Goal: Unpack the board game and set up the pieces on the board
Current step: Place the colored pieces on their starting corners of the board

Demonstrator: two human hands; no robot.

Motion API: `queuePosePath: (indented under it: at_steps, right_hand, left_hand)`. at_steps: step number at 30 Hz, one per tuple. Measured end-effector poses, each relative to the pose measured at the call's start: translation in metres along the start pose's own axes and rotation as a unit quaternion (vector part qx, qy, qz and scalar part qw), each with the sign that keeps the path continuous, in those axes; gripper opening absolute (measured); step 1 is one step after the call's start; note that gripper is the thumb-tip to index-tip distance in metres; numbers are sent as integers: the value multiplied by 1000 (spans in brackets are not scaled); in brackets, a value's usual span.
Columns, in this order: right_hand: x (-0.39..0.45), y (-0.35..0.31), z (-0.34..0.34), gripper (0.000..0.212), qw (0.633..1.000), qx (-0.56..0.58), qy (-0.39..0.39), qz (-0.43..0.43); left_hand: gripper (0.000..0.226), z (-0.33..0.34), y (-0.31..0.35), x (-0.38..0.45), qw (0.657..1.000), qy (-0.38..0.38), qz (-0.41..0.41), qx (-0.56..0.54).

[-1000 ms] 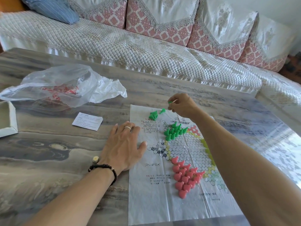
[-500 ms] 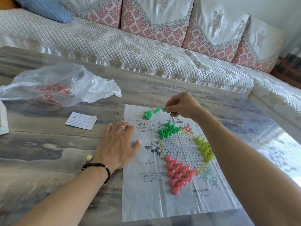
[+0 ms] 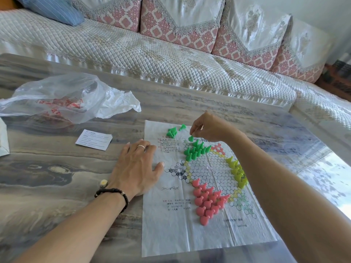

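Observation:
A white paper game board (image 3: 174,234) with a star of printed circles lies flat on the table. Several green pegs (image 3: 195,150) stand on its far point, pink pegs (image 3: 207,202) on the near point, yellow-green pegs (image 3: 238,172) on the right. A few loose green pegs (image 3: 173,131) lie at the sheet's far edge. My right hand (image 3: 210,128) pinches one green peg (image 3: 190,138) just above the green group. My left hand (image 3: 135,168) lies flat, pressing the board's left edge.
A crumpled clear plastic bag (image 3: 66,97) lies at the far left, with a small white instruction slip (image 3: 94,139) near it. A white box edge (image 3: 3,141) shows at the left border. A quilted sofa (image 3: 171,52) runs behind the marble-patterned table (image 3: 47,183).
My right hand has lowered from the loose pegs toward the green group, carrying a green peg. The camera view shifted, bringing the yellow-green pegs into sight. My left hand stayed put.

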State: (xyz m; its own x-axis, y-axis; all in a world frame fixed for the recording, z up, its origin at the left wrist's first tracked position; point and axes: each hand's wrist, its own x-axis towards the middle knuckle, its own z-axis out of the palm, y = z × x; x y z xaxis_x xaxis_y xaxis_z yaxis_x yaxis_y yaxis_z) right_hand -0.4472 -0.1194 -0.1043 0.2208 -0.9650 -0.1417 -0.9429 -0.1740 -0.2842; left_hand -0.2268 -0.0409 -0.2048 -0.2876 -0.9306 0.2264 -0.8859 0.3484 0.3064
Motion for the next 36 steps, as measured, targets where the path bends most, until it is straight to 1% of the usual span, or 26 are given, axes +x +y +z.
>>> queuePosePath:
  at_steps: [4,8,16,18,22,24,29,31,33,36]
  right_hand:
    - [0,3,5,11,1000,4,-24,10]
    - [1,3,8,12,999,7,-29,11]
    - [4,7,14,12,999,5,-36,2]
    - [4,8,13,13,1000,15,-22,-3]
    - [13,11,10,18,998,20,65,1]
    - [22,12,11,19,996,20,89,5]
    - [47,8,23,30,994,-16,109,-10]
    - [55,5,28,35,994,-50,97,-22]
    - [60,2,34,34,993,-81,77,-27]
    - [63,2,39,28,990,-109,83,-14]
  left_hand:
    - [50,1,0,0,1000,4,1,-3]
    - [54,1,0,0,1000,5,0,-1]
    - [49,1,0,0,1000,6,2,-10]
    - [48,0,1,0,1000,7,1,-12]
    - [48,-1,1,-1,1000,8,3,-10]
    - [48,-2,1,-1,1000,8,2,-10]
    - [48,-1,2,-1,1000,11,-1,-14]
    - [49,0,1,-1,1000,11,-1,-14]
    - [50,1,0,-1,1000,12,-3,-15]
    - [50,2,1,-1,1000,20,-2,-12]
